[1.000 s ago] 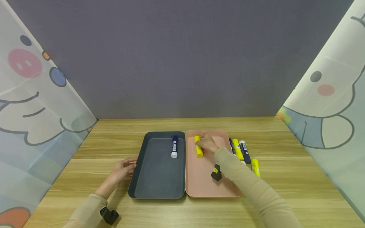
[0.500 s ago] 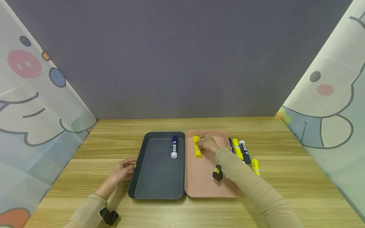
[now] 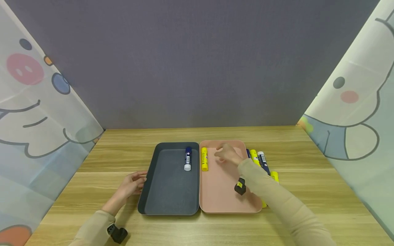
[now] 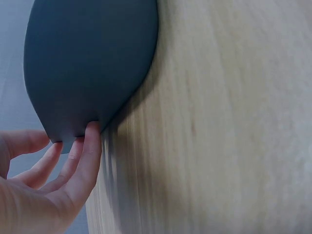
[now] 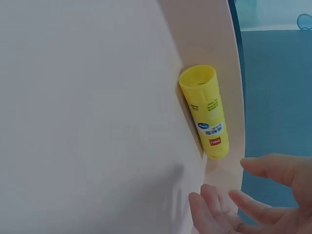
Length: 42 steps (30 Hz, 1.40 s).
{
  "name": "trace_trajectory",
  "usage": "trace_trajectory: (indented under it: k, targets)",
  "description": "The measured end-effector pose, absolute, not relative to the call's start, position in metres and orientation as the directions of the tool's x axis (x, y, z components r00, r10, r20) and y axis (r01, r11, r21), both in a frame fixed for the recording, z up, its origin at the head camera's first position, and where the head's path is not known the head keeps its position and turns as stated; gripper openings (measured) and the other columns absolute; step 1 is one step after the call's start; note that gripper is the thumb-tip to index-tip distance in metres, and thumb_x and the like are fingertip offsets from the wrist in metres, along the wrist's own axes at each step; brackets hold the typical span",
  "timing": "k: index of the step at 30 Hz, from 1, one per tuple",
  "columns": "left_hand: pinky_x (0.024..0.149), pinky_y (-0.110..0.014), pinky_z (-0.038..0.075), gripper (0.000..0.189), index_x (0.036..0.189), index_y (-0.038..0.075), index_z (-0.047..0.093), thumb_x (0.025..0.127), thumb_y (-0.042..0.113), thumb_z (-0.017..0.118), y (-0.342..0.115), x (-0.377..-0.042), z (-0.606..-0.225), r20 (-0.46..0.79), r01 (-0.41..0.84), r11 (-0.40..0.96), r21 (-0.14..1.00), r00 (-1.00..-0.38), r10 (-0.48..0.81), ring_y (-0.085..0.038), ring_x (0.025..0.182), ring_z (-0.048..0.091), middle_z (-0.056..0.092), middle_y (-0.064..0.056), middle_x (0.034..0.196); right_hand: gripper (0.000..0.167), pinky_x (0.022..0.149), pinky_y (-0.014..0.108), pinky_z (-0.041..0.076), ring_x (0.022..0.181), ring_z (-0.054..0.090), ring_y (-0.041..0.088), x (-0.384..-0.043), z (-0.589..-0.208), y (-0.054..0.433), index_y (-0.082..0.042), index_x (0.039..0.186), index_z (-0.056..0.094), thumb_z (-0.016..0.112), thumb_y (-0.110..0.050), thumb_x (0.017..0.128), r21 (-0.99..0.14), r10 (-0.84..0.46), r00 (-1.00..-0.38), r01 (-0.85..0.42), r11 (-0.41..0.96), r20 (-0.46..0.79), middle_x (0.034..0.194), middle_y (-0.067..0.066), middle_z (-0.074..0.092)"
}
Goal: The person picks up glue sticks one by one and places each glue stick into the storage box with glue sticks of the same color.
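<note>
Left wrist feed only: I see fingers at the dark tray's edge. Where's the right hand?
Observer: The right hand is over the pink tray, holding nothing.
Operator: Anything in that tray?
Observer: One yellow tube, lying alongside its left wall.
Operator: And in the dark tray?
Observer: A dark blue tube, near its right wall, white end toward the person.
</note>
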<state>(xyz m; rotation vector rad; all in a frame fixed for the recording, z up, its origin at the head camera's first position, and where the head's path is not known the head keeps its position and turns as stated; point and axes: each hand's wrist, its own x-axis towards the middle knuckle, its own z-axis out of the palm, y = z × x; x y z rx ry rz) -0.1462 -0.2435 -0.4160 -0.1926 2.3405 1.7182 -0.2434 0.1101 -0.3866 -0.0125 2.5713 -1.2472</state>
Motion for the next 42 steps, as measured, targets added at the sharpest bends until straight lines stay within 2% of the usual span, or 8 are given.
trace_trajectory:
  k: [9, 14, 25, 35, 42]
  targets:
    - [0.065, -0.035, 0.050, 0.040, 0.125, -0.010, 0.039, 0.089, 0.005, 0.045, -0.243, -0.145, -0.416, -0.263, -0.241, 0.309, 0.920, -0.965, 0.028, -0.015, 0.075, 0.061, 0.057, -0.018, 0.103, 0.039, 0.065, 0.036, 0.051, 0.077, 0.060, 0.029, -0.237, -0.376, 0.120, 0.005, 0.118, 0.049, 0.057, -0.012, 0.084, -0.765, -0.183, -0.948, 0.089, 0.638, -0.262, 0.111, 0.018, 0.054]
    - [0.064, -0.034, 0.050, 0.040, 0.125, -0.011, 0.039, 0.089, 0.005, 0.044, -0.243, -0.145, -0.415, -0.264, -0.242, 0.309, 0.920, -0.964, 0.029, -0.014, 0.074, 0.060, 0.057, -0.017, 0.103, 0.040, 0.064, 0.036, 0.051, 0.074, 0.061, 0.032, -0.236, -0.372, 0.126, 0.006, 0.119, 0.048, 0.056, -0.013, 0.084, -0.755, -0.196, -0.946, 0.071, 0.652, -0.258, 0.105, 0.019, 0.058]
    - [0.061, -0.032, 0.049, 0.043, 0.123, -0.010, 0.041, 0.088, 0.012, 0.051, -0.247, -0.146, -0.417, -0.242, -0.211, 0.295, 0.932, -0.968, 0.072, -0.010, 0.068, 0.059, 0.059, -0.003, 0.092, 0.042, 0.067, 0.039, 0.050, 0.079, 0.059, 0.034, -0.231, -0.360, 0.144, 0.007, 0.120, 0.048, 0.057, -0.011, 0.083, -0.771, -0.207, -0.949, 0.053, 0.635, -0.236, 0.104, 0.022, 0.057]
    - [0.062, -0.034, 0.049, 0.041, 0.124, -0.011, 0.040, 0.088, 0.007, 0.047, -0.244, -0.146, -0.417, -0.253, -0.229, 0.316, 0.921, -0.967, 0.036, -0.013, 0.071, 0.060, 0.058, -0.015, 0.102, 0.045, 0.072, 0.041, 0.049, 0.087, 0.056, 0.037, -0.226, -0.355, 0.169, 0.008, 0.123, 0.042, 0.053, -0.014, 0.086, -0.764, -0.273, -0.927, 0.022, 0.645, -0.257, 0.103, 0.024, 0.054]
    - [0.062, -0.031, 0.049, 0.043, 0.125, -0.009, 0.040, 0.088, 0.010, 0.050, -0.244, -0.147, -0.416, -0.270, -0.245, 0.319, 0.916, -0.962, 0.035, -0.010, 0.069, 0.059, 0.059, -0.007, 0.096, 0.045, 0.071, 0.041, 0.049, 0.084, 0.058, 0.037, -0.222, -0.350, 0.185, 0.009, 0.123, 0.042, 0.053, -0.015, 0.087, -0.752, -0.277, -0.931, -0.003, 0.659, -0.238, 0.102, 0.026, 0.052]
